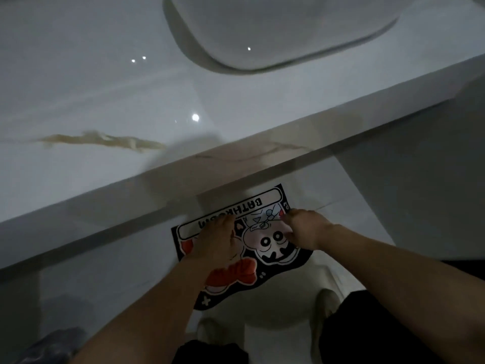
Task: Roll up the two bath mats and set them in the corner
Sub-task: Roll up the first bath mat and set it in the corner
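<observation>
Dark-clothed knees (380, 334) fill the bottom edge, and from just above them two bare forearms reach forward and down toward the pale tiled floor (367, 185). Pale slippers (324, 306) show between the knees, one on each side of a light patch of floor. Both arms end on a black-bordered bath mat (278, 248) printed with a cartoon face, a red bow and a white banner of lettering that reads upside down from where the person crouches. That mat lies on the floor with its far edge tucked just under the front lip of a glossy marble-look counter (105, 106), which cuts across the scene on a slant; a white basin (275, 30) is sunk into the counter's far part. On the mat's left half the left hand (215, 243) lies palm down, fingers spread toward the banner, pressing rather than clasping, so nothing is held in it. At the mat's right edge, the right hand (304, 227) is curled with knuckles up, its fingers bent onto the fabric near the cartoon face; whether they actually pinch the edge I cannot tell. Nearest the knees, the mat's edge looks wavy and slightly lifted. Only this one mat can be seen.
</observation>
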The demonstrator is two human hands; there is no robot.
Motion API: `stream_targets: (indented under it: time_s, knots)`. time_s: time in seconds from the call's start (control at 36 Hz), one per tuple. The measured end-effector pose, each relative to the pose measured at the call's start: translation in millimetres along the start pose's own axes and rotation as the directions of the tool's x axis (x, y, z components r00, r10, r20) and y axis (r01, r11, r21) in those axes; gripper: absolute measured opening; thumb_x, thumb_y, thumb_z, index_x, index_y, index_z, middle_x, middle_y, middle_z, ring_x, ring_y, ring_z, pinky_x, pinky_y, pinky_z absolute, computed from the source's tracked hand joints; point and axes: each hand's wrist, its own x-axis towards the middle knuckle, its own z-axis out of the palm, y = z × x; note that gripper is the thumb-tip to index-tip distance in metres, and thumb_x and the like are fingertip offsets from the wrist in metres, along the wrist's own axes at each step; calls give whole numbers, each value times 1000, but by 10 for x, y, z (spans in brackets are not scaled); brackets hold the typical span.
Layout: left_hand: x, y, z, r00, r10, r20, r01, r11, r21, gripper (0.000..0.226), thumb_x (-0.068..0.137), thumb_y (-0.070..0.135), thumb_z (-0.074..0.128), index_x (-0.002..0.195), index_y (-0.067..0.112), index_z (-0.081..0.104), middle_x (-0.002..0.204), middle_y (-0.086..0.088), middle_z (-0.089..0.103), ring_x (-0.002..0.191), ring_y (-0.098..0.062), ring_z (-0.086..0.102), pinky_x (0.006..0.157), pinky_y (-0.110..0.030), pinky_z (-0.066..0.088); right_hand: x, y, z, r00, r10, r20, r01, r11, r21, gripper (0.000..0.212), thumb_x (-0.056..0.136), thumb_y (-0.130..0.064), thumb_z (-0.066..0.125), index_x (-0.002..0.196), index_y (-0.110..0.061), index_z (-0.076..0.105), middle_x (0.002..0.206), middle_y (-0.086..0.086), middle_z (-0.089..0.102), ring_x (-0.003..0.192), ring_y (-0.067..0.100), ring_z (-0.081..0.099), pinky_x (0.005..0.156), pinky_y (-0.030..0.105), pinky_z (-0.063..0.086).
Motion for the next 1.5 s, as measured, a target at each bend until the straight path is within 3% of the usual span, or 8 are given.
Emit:
stream_targets:
  time_s: [0.14, 0.39, 0.64, 0.78, 1.06, 1.19, 1.31, 1.5]
  knots:
    - [619, -292, 623, 993, 18, -121, -24, 999, -48, 55, 87, 17, 44, 140, 0, 39, 142, -21, 44, 128, -38, 45, 111, -46, 33, 780, 285, 534, 1000, 2, -29, -2, 1000, -11, 52, 95, -36, 45, 141, -12, 38, 140, 14, 45, 122, 30, 49, 99, 36, 42]
    - [1799, -759, 1462, 985, 69, -157, -41, 984, 175, 59, 87, 13, 51, 143, 10, 31, 143, -10, 43, 126, -26, 43, 102, -30, 32, 2142, 688, 1337, 988, -78, -134, 61, 990, -131, 52, 94, -37, 45, 140, -14, 36, 135, 14, 47, 119, 32, 49, 92, 36, 43]
    - [2243, -957, 1877, 982, 41, -185, -3, 980, 200, 67, 90, 14, 50, 149, 9, 17, 155, -11, 24, 141, -26, 25, 115, -34, 17, 2641, 956, 1522, 973, -101, -206, 65, 982, -175, 48, 94, -36, 42, 135, -12, 41, 131, 15, 49, 115, 33, 51, 91, 39, 45]
    - [2437, -942, 2000, 977, 52, -207, -6, 976, 217, 68, 91, 12, 50, 149, 9, 16, 155, -11, 23, 141, -25, 23, 116, -33, 14, 2751, 1227, 1564, 970, 31, -241, -64, 989, -132, 45, 94, -38, 40, 130, -12, 46, 126, 14, 52, 111, 32, 54, 90, 39, 46]
    - [2632, -994, 2259, 970, 113, -216, -57, 967, 249, 69, 86, 18, 59, 144, 8, 24, 147, -8, 35, 135, -24, 30, 113, -32, 19, 2864, 1591, 2239, 962, 267, 51, -271, 959, 81, 44, 94, -17, 48, 132, 3, 36, 129, 20, 51, 114, 31, 55, 83, 30, 43]
    - [2669, -1028, 2278, 972, 118, -203, -65, 966, 250, 72, 84, 19, 59, 146, 9, 23, 149, -8, 33, 137, -23, 30, 116, -34, 19, 2944, 1633, 2521, 929, 357, 100, -371, 897, 240, 69, 97, -16, 45, 145, 12, 3, 138, 25, 46, 124, 33, 50, 94, 32, 42]
    - [2704, -1005, 2259, 966, 144, -215, -86, 962, 259, 74, 84, 16, 58, 148, 9, 19, 151, -8, 31, 139, -22, 28, 118, -36, 17, 3028, 1604, 2620, 916, 400, 29, -387, 861, 331, 54, 89, -11, 57, 136, 5, 36, 127, 24, 55, 115, 36, 55, 87, 36, 43]
    - [2740, -960, 2317, 952, 179, -250, -120, 965, 233, 70, 80, 12, 55, 144, 9, 28, 142, -7, 42, 130, -23, 38, 114, -35, 23, 3120, 1614, 2699, 935, 352, 36, -336, 850, 405, 34, 86, -19, 59, 113, 0, 54, 114, 18, 62, 102, 32, 62, 72, 27, 44]
